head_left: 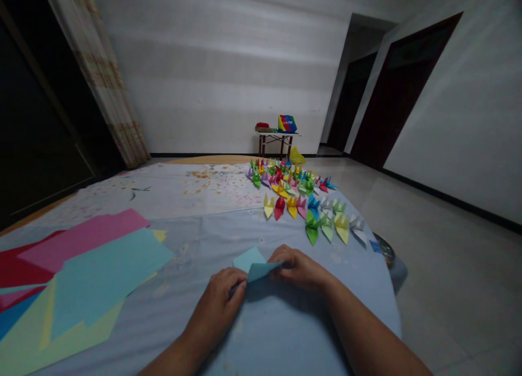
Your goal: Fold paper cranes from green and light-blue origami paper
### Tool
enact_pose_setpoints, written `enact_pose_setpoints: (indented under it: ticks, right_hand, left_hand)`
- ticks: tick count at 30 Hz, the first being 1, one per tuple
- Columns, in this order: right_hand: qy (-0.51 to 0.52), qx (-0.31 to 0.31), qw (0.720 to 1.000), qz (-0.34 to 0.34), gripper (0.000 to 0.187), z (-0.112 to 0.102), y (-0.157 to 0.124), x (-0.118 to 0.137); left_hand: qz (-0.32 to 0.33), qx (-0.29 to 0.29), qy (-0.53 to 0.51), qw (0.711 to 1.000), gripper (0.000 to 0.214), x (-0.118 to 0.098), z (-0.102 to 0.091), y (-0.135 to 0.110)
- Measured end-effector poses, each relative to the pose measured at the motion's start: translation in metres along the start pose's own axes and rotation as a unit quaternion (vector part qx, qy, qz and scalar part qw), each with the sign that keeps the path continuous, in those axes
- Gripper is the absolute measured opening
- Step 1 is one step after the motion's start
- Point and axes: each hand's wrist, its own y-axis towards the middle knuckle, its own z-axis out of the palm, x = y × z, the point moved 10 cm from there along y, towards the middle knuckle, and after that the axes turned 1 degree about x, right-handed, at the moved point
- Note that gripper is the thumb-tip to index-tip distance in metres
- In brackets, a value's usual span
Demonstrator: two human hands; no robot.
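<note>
Between my two hands is a light blue sheet of origami paper (261,270), partly folded, with one flap lifted toward me and a paler part lying behind it. My left hand (225,295) pinches its left edge, thumb and fingers closed. At the right end, my right hand (299,268) grips the paper between thumb and curled fingers. Both hands rest low over the pale blue tablecloth (196,332). Beyond my right hand stand several folded paper cranes (312,226) in green, yellow, red, blue and white.
Loose coloured sheets (110,272) in blue, pink, red and yellow overlap on the left of the table. More paper cranes (285,174) crowd the far right edge. A small side table (277,134) with a colourful box (287,123) stands by the wall. A stool (398,275) sits beyond the right edge.
</note>
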Motion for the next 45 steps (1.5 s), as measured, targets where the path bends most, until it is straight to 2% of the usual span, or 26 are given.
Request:
enact_pose_setpoints:
  ticks: [3, 7, 10, 14, 17, 20, 31, 36, 45]
  right_hand:
    - [0.072, 0.002, 0.997, 0.033, 0.026, 0.004, 0.002, -0.010]
    - [0.079, -0.006, 0.994, 0.076, 0.034, 0.011, 0.005, -0.024]
    - [0.031, -0.047, 0.993, 0.103, 0.032, 0.010, 0.008, -0.032]
    - [-0.108, -0.108, 0.981, 0.116, 0.029, 0.003, 0.010, -0.029]
    - [-0.187, -0.129, 0.967, 0.116, 0.027, 0.000, 0.012, -0.023]
    - [-0.217, -0.132, 0.962, 0.105, 0.027, 0.002, 0.014, -0.017]
    - [-0.244, -0.133, 0.953, 0.122, 0.024, 0.005, 0.015, -0.022]
    - [-0.243, -0.136, 0.954, 0.109, 0.020, 0.005, 0.016, -0.020]
    - [-0.218, -0.145, 0.958, 0.116, 0.017, 0.005, 0.014, -0.022]
  left_hand:
    - [0.020, 0.016, 0.070, 0.997, 0.018, -0.008, 0.005, -0.005]
    - [0.009, 0.002, 0.106, 0.994, 0.018, -0.010, 0.004, -0.012]
    - [-0.019, -0.027, 0.111, 0.993, 0.023, -0.005, 0.000, -0.014]
    - [-0.026, -0.045, 0.130, 0.990, 0.034, -0.003, 0.001, -0.017]
    - [0.005, -0.025, 0.166, 0.986, 0.043, -0.010, 0.008, -0.019]
    - [0.021, 0.012, 0.199, 0.980, 0.044, -0.014, 0.017, -0.020]
    - [-0.026, 0.061, 0.244, 0.967, 0.046, -0.008, 0.025, -0.017]
    - [-0.051, 0.076, 0.262, 0.961, 0.045, -0.006, 0.026, -0.017]
    - [-0.052, 0.100, 0.276, 0.954, 0.046, -0.007, 0.030, -0.017]
